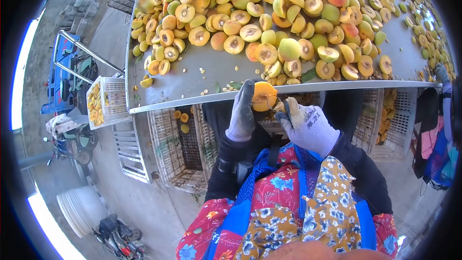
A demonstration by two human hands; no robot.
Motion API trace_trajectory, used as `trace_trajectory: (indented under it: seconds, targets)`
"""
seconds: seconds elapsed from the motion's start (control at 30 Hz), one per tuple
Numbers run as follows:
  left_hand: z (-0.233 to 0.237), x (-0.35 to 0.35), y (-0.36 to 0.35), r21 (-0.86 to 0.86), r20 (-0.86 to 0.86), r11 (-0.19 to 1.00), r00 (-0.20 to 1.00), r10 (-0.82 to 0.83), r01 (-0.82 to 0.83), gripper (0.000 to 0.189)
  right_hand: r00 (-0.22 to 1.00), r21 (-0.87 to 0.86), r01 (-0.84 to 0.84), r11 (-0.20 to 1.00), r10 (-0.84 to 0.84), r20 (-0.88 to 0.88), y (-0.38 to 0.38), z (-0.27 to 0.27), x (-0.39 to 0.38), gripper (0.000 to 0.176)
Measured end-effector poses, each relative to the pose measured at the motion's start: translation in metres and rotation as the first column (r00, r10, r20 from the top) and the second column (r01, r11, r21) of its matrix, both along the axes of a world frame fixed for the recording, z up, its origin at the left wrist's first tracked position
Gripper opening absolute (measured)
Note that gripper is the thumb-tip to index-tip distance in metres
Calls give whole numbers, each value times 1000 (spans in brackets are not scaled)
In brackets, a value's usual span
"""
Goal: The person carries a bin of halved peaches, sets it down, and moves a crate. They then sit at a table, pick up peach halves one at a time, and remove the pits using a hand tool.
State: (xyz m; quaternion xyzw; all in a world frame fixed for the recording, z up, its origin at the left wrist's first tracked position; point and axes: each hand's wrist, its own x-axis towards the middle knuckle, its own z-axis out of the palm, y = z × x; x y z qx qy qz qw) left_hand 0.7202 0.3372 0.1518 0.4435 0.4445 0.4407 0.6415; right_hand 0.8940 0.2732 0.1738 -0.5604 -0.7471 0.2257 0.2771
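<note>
Nearest: apron [327, 212]. Left hand [243, 113] grips fruit [260, 102] beside table [192, 103] edge. Right hand [313, 125] close by, fingers curled; grip unclear. Judged step: working the fruit; next move calls for steady left hold.

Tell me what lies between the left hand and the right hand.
A piece of orange-fleshed fruit, held in the gloved left hand, close to the fingertips of the right hand. The head view shows this.
</note>
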Motion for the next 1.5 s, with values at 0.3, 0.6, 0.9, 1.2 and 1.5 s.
trace_trajectory:
  seconds: [0.3, 0.6, 0.9, 1.2, 1.5]
  targets:
    - [7, 19, -29, -152, -31, 988, 999, -14, 9, 57, 998, -132, -37, 991, 43, 43, -15, 2, 3, 33]
    - [-11, 29, -42, 199, -277, 979, 955, 106, -51, 33, 559, -732, -391, 558, -487, -671, -20, 5, 13, 37]
    - [-20, 33, -37, 243, 27, 969, 998, -63, 55, 39, -190, -170, -944, 284, -885, -426, -31, -27, 21, 41]
    - [-27, 32, -36, 68, -110, 970, 968, -223, 232, 49, -163, -165, -957, 239, -913, -375, -35, -34, 26, 39]
    - [-39, 36, -39, -305, 164, 945, 984, -69, 117, 60, -284, -190, -888, 417, -826, -487, -47, -36, 20, 41]
